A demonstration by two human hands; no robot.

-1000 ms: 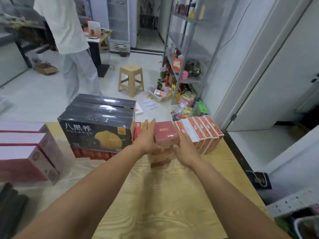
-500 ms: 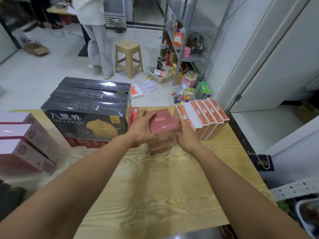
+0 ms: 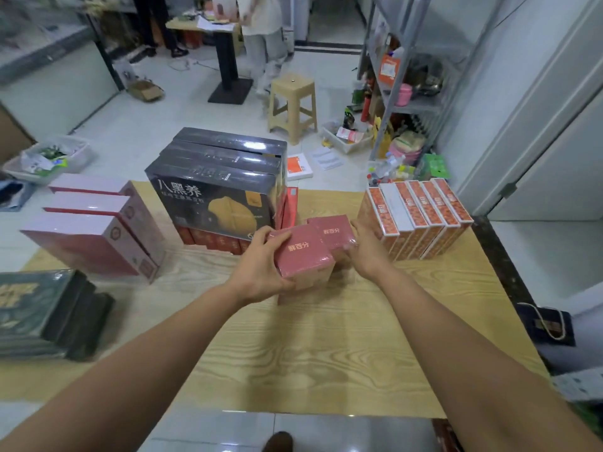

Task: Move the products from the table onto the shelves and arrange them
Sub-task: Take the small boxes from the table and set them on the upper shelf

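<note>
**STEP IN HAND: PICK-UP OF PINK-RED CARTONS AT TABLE CENTRE**

**Location of the work.** Two pink-red cartons sit side by side at the middle of the table [image 3: 326, 337], apparently on top of more cartons of the same kind. They lie between the black cartons [image 3: 215, 194] to the left and the row of orange cartons [image 3: 421, 213] to the right.

**Grip state.**
- The left hand [image 3: 261, 269] grips the near carton [image 3: 301, 252]. Its thumb lies on the top face and its fingers are curled round the left side.
- The right hand [image 3: 367, 252] clasps the far carton [image 3: 334, 230] at its right side, fingers curled against the corner. How far the fingers reach underneath is hidden.

**Assessment.** The step is the grasp and separation of cartons from the stack. No carton has reached the shelf unit [image 3: 411, 108], which stands on the floor beyond the far right corner of the table, well apart from the hands.

**Next move calls for:**
1. Lift both cartons straight up, so that the ones beneath are not dragged along.
2. Keep clear of the orange cartons just beside the right hand.
3. Carry the cartons round the table to the shelf unit.
4. Find a free space there, since the visible shelves already hold items.
</note>
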